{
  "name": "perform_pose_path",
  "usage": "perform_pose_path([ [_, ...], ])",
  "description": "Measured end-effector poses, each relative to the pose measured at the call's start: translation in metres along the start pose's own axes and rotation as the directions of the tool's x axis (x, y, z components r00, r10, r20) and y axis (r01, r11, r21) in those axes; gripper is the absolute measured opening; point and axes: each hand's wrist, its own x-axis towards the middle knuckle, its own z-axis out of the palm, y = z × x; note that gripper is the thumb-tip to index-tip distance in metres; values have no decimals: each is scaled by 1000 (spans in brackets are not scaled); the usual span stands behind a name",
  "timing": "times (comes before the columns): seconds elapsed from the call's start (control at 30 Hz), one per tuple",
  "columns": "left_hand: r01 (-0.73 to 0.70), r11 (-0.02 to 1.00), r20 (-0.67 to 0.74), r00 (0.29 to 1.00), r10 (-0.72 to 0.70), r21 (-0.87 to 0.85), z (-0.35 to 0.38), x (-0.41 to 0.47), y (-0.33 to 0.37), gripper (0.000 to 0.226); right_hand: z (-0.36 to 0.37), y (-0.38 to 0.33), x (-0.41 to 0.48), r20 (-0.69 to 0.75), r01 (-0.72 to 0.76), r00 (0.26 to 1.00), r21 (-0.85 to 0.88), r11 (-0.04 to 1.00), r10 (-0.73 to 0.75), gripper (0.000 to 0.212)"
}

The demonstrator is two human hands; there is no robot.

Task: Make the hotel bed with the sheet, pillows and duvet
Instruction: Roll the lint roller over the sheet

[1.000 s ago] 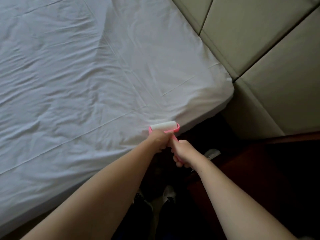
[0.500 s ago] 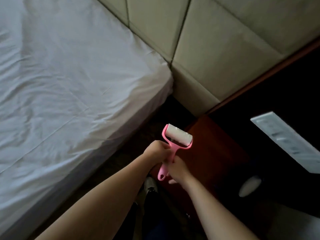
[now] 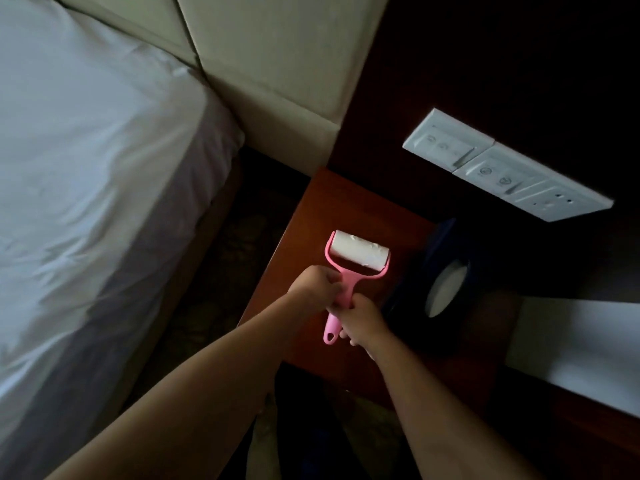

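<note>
A white sheet point(image 3: 86, 174) covers the bed on the left, creased, its corner tucked at the padded headboard point(image 3: 273, 64). Both hands hold a pink lint roller point(image 3: 358, 258) with a white roll over the wooden nightstand point(image 3: 311, 216). My left hand point(image 3: 317, 289) grips the handle just under the fork. My right hand point(image 3: 363, 318) grips the handle lower down, near its looped end. No pillows or duvet are in view.
A dark tissue box point(image 3: 446, 289) with a white oval opening sits on the nightstand right of the roller. White wall switch panels point(image 3: 502, 168) are mounted behind it. A white sheet of paper or card point(image 3: 575, 344) lies at the right. Dark floor runs between bed and nightstand.
The roller has left the bed's edge and moved right, over the nightstand. My view has swung right with it, and both hands have kept hold of the handle.
</note>
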Motion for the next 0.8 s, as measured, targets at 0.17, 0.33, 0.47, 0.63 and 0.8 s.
perform_pose_path([
  [0.17, 13, 1000, -10, 1000, -12, 11, 13, 15, -4, 19, -1, 6, 14, 26, -6, 1000, -4, 1000, 6, 26],
  [0.33, 44, 998, -34, 998, -46, -51, 24, 26, -9, 29, 3, 13, 27, 21, -13, 1000, -1, 1000, 13, 33],
  [0.47, 55, 997, -72, 996, -58, -44, 28, 32, -12, 26, 3, 14, 32, 22, -45, 999, -9, 999, 45, 31],
  [0.63, 52, 999, -89, 995, -53, -16, 26, 29, -9, 27, 1, 10, 29, -18, -90, 996, 17, 996, 91, 30],
  [0.8, 39, 997, -197, 979, -51, -63, 10, 2, -1, 29, -11, -7, 11, -133, -5, 991, -27, 1000, 1, 40],
])
